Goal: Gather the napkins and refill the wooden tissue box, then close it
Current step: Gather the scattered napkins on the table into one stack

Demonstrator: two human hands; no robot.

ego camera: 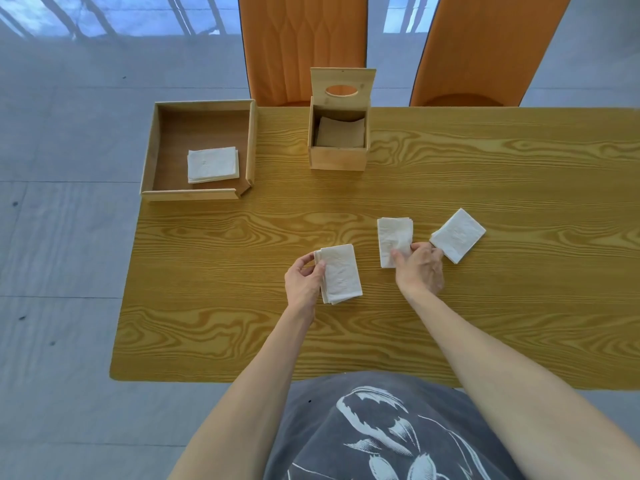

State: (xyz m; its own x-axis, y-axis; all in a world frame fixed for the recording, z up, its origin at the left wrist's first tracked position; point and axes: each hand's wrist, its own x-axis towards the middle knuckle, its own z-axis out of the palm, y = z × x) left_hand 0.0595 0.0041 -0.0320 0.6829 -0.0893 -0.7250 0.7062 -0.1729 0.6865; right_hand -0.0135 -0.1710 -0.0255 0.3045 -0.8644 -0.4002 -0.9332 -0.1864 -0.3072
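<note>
Surface (485,306): a long wood-grain top, yellow-brown, filling the middle of the head view, and everything in play sits on it.
Chairs (301,46): two orange backs tucked in at the far edge, side by side.
Shirt (381,427): grey with a white printed figure, low in the view, right against the near edge.
Wooden tray (149,150): far left corner, shallow and open, hanging partly past the left edge of the surface.
Wooden tissue box (337,159): far centre, right of the tray and apart from it. The lid (343,86) stands upright at the back, oval slot showing, so the box is wide open. Down inside lies a pale folded stack in shadow.
Tray napkins (213,164): one neat white stack lying flat on the tray floor, toward the near side.
Left-hand napkins (341,273): a white stack near the middle of the surface, long side running away from the person.
Middle napkins (394,240): a white stack to the right of that one, lying flat.
Right napkins (457,235): a white stack turned at an angle, furthest right.
Left hand (304,282): curled round the left edge of its stack, thumb on top, fingers closed on it.
Right hand (420,268): palm down between the last two stacks, thumb pressing the near corner of the middle napkins, fingertips reaching the right napkins' corner; whether it actually grips either one, nobody can tell.
</note>
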